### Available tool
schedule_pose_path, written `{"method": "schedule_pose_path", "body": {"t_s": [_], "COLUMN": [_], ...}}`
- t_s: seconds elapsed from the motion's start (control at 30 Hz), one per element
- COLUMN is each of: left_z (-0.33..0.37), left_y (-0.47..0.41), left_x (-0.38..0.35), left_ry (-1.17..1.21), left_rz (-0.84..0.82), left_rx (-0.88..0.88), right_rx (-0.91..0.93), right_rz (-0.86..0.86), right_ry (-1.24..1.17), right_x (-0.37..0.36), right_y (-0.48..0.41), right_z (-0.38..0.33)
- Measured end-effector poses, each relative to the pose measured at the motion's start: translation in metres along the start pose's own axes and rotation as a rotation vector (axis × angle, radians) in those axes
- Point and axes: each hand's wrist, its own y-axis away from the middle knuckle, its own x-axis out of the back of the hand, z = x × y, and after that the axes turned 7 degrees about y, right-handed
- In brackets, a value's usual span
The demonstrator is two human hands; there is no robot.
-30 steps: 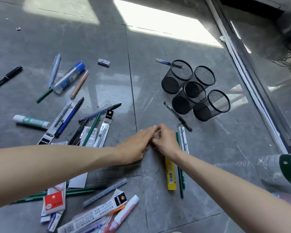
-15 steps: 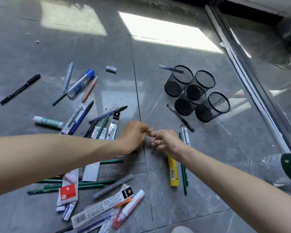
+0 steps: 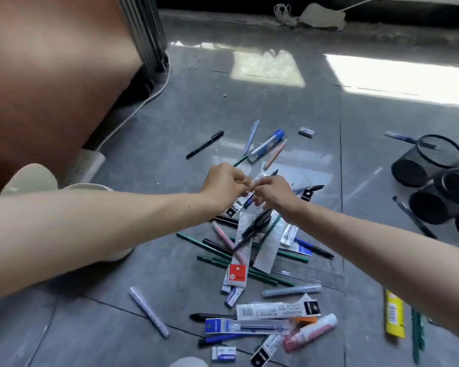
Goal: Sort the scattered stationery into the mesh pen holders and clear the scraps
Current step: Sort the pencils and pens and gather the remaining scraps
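From the head camera we saw our left hand (image 3: pixel 224 185) and right hand (image 3: pixel 273 193) meeting just above the far end of the stationery pile (image 3: pixel 252 234) on the floor (image 3: pixel 143 327). Both sets of fingers were curled tight and pinched together on something small and pale between them, probably a clear wrapper or a scrap; what it was we could not make out. The mesh pen holders (image 3: pixel 435 178) lay on their sides well to the right of the pile, with nothing visible in the mouths we could see. Beyond the pile lay a blue-capped marker (image 3: pixel 266 145) and a black pen (image 3: pixel 205 144); on the near side of it sat a pink glue stick (image 3: pixel 312 332) and a white eraser (image 3: pixel 223 354), and a yellow packet (image 3: pixel 394 313) lay off to the pile's right.

We judged the step in hand to be opening or pulling apart that small item. To do it well, we would pull with the fingertips close together so the piece tears cleanly, keep it over the pile so nothing flies off, then drop pen and scrap in separate places.

Much was hidden: our hands covered the item itself, our forearms crossed part of the pile, and the holders were cut off at the right edge, so we could not count them.
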Motion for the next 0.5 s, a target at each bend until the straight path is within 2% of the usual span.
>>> {"method": "schedule_pose_path", "body": {"t_s": [0.13, 0.33, 0.4, 0.5], "left_z": [-0.038, -0.066, -0.079, -0.097], "left_y": [0.033, 0.077, 0.086, 0.094], "left_x": [0.063, 0.138, 0.152, 0.165], "left_ry": [0.046, 0.111, 0.027, -0.101], "left_rz": [0.207, 0.7, 0.752, 0.738], "left_rx": [0.133, 0.209, 0.264, 0.38], "right_rx": [0.134, 0.192, 0.203, 0.208], "right_rz": [-0.117, -0.269, -0.315, -0.341], "right_ry": [0.043, 0.164, 0.217, 0.273], "right_x": [-0.058, -0.127, -0.139, -0.147], "right_y": [-0.002, 0.01, 0.013, 0.016], "right_z": [-0.037, -0.056, -0.055, -0.048]}}
